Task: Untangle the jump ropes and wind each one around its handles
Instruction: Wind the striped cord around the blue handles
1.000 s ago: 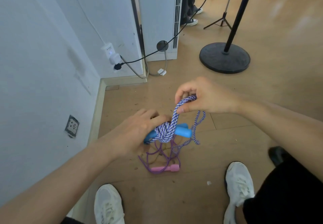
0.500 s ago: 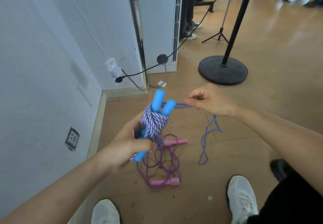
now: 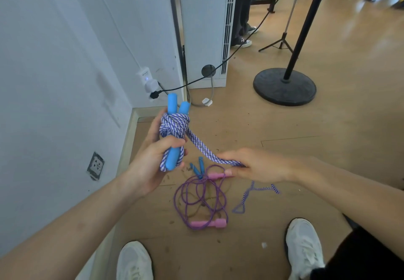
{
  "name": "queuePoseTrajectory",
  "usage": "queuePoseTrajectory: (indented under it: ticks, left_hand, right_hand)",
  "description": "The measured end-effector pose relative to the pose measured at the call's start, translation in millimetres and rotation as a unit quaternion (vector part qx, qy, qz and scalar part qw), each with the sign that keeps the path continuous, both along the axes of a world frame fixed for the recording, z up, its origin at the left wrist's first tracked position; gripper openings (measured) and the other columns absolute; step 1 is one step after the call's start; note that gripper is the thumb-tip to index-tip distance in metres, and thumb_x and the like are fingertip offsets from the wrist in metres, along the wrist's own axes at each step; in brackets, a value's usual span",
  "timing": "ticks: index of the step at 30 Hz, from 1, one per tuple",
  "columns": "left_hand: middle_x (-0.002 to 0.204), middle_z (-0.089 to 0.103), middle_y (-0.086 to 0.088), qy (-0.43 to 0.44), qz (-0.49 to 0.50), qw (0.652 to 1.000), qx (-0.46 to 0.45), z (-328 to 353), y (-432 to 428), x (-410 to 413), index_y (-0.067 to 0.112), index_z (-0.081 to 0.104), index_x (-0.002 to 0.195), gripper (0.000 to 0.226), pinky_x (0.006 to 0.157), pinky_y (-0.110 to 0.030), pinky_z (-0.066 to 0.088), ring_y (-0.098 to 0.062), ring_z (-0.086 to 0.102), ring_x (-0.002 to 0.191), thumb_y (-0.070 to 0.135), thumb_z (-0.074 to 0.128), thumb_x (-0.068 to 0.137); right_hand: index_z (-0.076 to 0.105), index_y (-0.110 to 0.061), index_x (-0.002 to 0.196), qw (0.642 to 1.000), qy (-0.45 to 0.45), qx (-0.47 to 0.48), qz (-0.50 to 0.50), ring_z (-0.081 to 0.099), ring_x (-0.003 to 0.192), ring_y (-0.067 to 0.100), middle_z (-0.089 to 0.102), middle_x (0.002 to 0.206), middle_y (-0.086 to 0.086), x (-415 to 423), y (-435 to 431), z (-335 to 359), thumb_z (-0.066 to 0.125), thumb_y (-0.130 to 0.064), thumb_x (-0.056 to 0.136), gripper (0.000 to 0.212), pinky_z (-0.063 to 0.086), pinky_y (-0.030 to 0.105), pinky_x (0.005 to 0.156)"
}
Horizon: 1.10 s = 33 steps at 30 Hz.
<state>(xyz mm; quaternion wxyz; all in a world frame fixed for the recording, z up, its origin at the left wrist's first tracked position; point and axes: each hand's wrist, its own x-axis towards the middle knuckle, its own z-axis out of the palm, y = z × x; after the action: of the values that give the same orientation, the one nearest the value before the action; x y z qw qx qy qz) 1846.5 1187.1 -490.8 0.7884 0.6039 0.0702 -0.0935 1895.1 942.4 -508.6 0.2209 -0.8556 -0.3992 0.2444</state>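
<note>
1. Left hand (image 3: 148, 168): clenched round the lower part of the two blue handles (image 3: 172, 159), thumb across the front. The handles now stand nearly upright beside the wall. A second ago they lay level under this hand.
2. Striped rope (image 3: 175, 124): wound in a thick bundle round the upper part of the handles, just above the thumb. One doubled strand leaves the bundle and slants down to the right.
3. Purple rope (image 3: 201, 199): lies in loose loops on the floor (image 3: 306, 148) between the feet, its pink handles (image 3: 207, 223) untouched. A thin yellowish cord lies among the loops, and so do two small blue pieces (whether they are its handles cannot be told).
4. Right hand (image 3: 260, 166): grasps the slanting strand between thumb and fingers. Half a second ago it held the strand out level with the handle tops. It has since swung down below the bundle, which reads as the start of another turn.
5. Free tail (image 3: 246, 195): hangs below the right hand as a short loop. Little rope seems left to wind, so this rope is judged close to done. The purple rope is yet to be handled.
</note>
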Motion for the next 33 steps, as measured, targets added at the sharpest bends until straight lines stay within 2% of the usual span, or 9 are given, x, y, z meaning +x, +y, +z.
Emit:
queuePoseTrajectory:
  ticks: [4, 8, 11, 17, 18, 21, 26, 30, 33]
  left_hand:
    - [0.092, 0.060, -0.008, 0.000, 0.008, 0.994, 0.112, -5, 4, 3, 0.037, 0.050, 0.126, 0.070, 0.049, -0.032, 0.047, -0.024, 0.055, 0.065, 0.000, 0.069, 0.071]
    - [0.090, 0.065, 0.000, -0.008, 0.014, 0.964, 0.265, -18, 6, 3, 0.034, 0.051, 0.110, 0.063, 0.053, -0.037, 0.053, -0.019, 0.062, 0.064, 0.009, 0.075, 0.057]
    - [0.091, 0.063, 0.010, -0.079, -0.041, 0.891, 0.446, -28, 6, 2, 0.038, 0.048, 0.107, 0.061, 0.069, -0.041, 0.054, -0.016, 0.064, 0.076, 0.016, 0.080, 0.060]
    - [0.106, 0.053, 0.017, -0.224, -0.222, 0.703, 0.637, -41, -7, -6, 0.047, 0.042, 0.121, 0.065, 0.070, -0.042, 0.053, -0.014, 0.057, 0.093, 0.034, 0.076, 0.068]
    - [0.103, 0.050, 0.019, -0.254, -0.243, 0.693, 0.629, -42, -9, -6, 0.045, 0.042, 0.121, 0.062, 0.069, -0.042, 0.052, -0.013, 0.053, 0.091, 0.031, 0.075, 0.070]
    - [0.094, 0.038, 0.024, -0.311, -0.287, 0.700, 0.576, -38, -15, -11, 0.042, 0.042, 0.112, 0.056, 0.070, -0.040, 0.051, -0.010, 0.044, 0.086, 0.039, 0.080, 0.071]
    - [0.101, 0.052, 0.024, -0.301, -0.232, 0.755, 0.534, -26, -26, -19, 0.040, 0.052, 0.109, 0.070, 0.077, -0.035, 0.049, -0.004, 0.052, 0.092, 0.076, 0.079, 0.055]
    - [0.090, 0.057, 0.025, -0.268, -0.152, 0.783, 0.540, -24, -34, -24, 0.041, 0.054, 0.099, 0.055, 0.069, -0.033, 0.048, -0.001, 0.051, 0.080, 0.075, 0.075, 0.061]
    - [0.083, 0.059, 0.021, -0.248, -0.118, 0.797, 0.539, -23, -38, -26, 0.040, 0.055, 0.095, 0.044, 0.064, -0.032, 0.046, -0.005, 0.052, 0.073, 0.064, 0.073, 0.062]
  right_hand:
    - [0.056, -0.022, 0.099, 0.999, -0.011, -0.025, 0.020, 0.052, 0.072, 0.021, 0.058, 0.080, 0.004, -16, 1, 19, 0.053, -0.030, 0.100, 0.009, 0.046, 0.037, 0.072]
    - [0.058, -0.014, 0.083, 0.998, -0.047, 0.039, -0.007, 0.048, 0.062, 0.014, 0.056, 0.068, 0.000, -19, 2, 43, 0.060, -0.027, 0.097, 0.019, 0.034, 0.022, 0.056]
    - [0.069, -0.015, 0.089, 0.995, -0.044, 0.089, -0.029, 0.050, 0.058, 0.006, 0.064, 0.068, -0.002, -16, 1, 57, 0.069, -0.023, 0.091, 0.008, 0.035, 0.014, 0.055]
    - [0.071, -0.007, 0.095, 0.974, 0.022, 0.212, -0.072, 0.064, 0.071, 0.001, 0.073, 0.082, 0.002, -1, -5, 76, 0.072, -0.006, 0.087, 0.008, 0.046, 0.011, 0.068]
    - [0.070, -0.004, 0.097, 0.972, 0.033, 0.221, -0.071, 0.065, 0.076, -0.001, 0.073, 0.085, 0.000, 4, -7, 76, 0.070, -0.003, 0.088, 0.009, 0.047, 0.011, 0.073]
    - [0.068, -0.003, 0.101, 0.969, 0.035, 0.228, -0.086, 0.068, 0.087, 0.002, 0.073, 0.094, 0.002, 18, -9, 72, 0.068, 0.000, 0.089, 0.012, 0.049, 0.013, 0.083]
    - [0.070, -0.010, 0.101, 0.954, -0.036, 0.254, -0.157, 0.072, 0.089, 0.016, 0.075, 0.093, 0.005, 37, -12, 59, 0.073, -0.013, 0.088, 0.013, 0.056, 0.025, 0.084]
    - [0.071, -0.012, 0.099, 0.948, -0.039, 0.255, -0.185, 0.073, 0.089, 0.017, 0.076, 0.092, 0.000, 45, -11, 50, 0.075, -0.016, 0.086, 0.014, 0.056, 0.032, 0.088]
    - [0.071, -0.010, 0.099, 0.942, -0.025, 0.264, -0.204, 0.072, 0.088, 0.004, 0.075, 0.090, -0.007, 48, -11, 47, 0.074, -0.014, 0.087, 0.013, 0.055, 0.020, 0.082]
